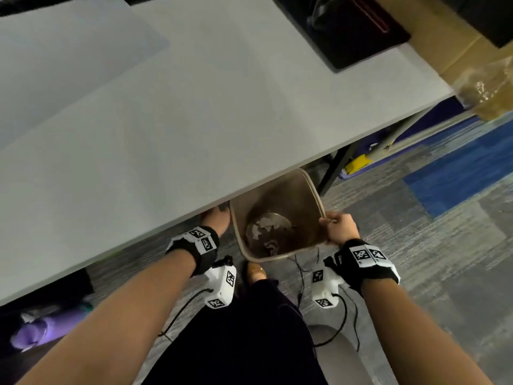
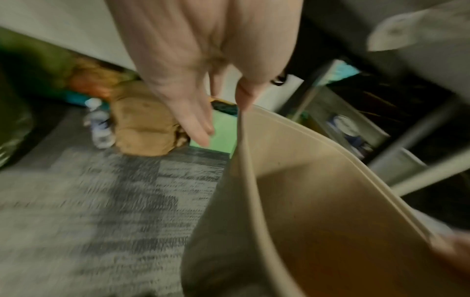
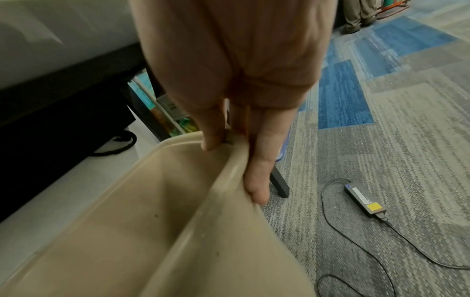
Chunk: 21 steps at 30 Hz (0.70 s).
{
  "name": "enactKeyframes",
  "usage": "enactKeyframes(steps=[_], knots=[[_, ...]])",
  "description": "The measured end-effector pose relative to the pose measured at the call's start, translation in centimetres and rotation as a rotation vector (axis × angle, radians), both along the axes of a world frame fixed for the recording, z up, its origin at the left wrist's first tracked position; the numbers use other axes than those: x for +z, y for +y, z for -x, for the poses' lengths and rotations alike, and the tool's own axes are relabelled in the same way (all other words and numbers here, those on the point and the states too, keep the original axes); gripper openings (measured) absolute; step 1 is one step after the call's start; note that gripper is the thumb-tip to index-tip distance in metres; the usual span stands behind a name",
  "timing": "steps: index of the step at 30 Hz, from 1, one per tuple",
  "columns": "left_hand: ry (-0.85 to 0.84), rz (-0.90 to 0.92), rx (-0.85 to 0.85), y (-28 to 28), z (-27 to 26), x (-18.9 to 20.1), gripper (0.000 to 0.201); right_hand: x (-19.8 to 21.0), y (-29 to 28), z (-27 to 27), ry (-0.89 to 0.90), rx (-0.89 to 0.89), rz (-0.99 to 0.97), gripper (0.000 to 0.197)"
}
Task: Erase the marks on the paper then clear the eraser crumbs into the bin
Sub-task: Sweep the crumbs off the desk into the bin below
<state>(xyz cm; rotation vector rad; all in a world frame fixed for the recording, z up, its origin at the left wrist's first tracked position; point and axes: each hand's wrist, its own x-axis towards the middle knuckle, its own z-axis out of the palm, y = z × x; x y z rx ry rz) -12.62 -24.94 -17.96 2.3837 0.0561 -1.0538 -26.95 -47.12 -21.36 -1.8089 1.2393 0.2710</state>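
Observation:
A tan plastic bin point(image 1: 315, 191) point(image 2: 292, 170) point(image 3: 152, 201) is held tilted just below the table's front edge, its far part hidden under the tabletop. White scraps point(image 1: 266, 225) lie on its bottom. My right hand point(image 1: 337, 226) point(image 3: 234, 166) grips the right rim, thumb inside and fingers outside. My left hand point(image 1: 216, 218) point(image 2: 223, 120) is at the left rim; its thumb touches the rim and the fingers hang straight, apart from the wall. A pale sheet of paper point(image 1: 69, 65) lies at the table's far left. No eraser shows.
The grey table point(image 1: 194, 120) carries a black flat object point(image 1: 341, 31) at its far right, beside a cardboard box point(image 1: 472, 65). A power adapter with a cable point(image 3: 365, 201) and a black table leg point(image 3: 279, 180) are on the carpet. A brown bag point(image 2: 142, 124) and a bottle point(image 2: 98, 124) lie under the table.

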Motion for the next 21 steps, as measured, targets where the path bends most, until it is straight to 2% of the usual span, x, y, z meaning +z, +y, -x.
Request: enactKeyframes(steps=[6, 9, 12, 15, 19, 21], knots=[[0.085, 0.019, 0.022, -1.9, -2.2, -5.9, 0.041, -5.2, -0.1, -2.4, 0.025, -0.028, -0.066, 0.032], [0.181, 0.025, 0.085, -2.8, -3.0, -9.9, 0.029, -8.9, -0.6, -3.3, 0.070, -0.029, -0.082, 0.032], [0.280, 0.098, 0.215, -4.0, -3.6, -13.7, 0.039, -12.6, -1.2, -4.2, 0.115, -0.020, -0.100, 0.035], [0.288, 0.087, 0.347, -4.8, -4.3, -18.0, 0.034, -15.9, -1.6, -5.2, 0.158, 0.003, -0.096, 0.035], [0.372, 0.103, 0.387, -5.4, -4.9, -22.2, 0.031, -19.6, -2.1, -6.4, 0.188, 0.016, -0.119, 0.033], [0.381, 0.095, 0.405, -5.5, -4.9, -23.0, 0.032, -21.5, -2.2, -6.7, 0.178, 0.019, -0.149, 0.035]])
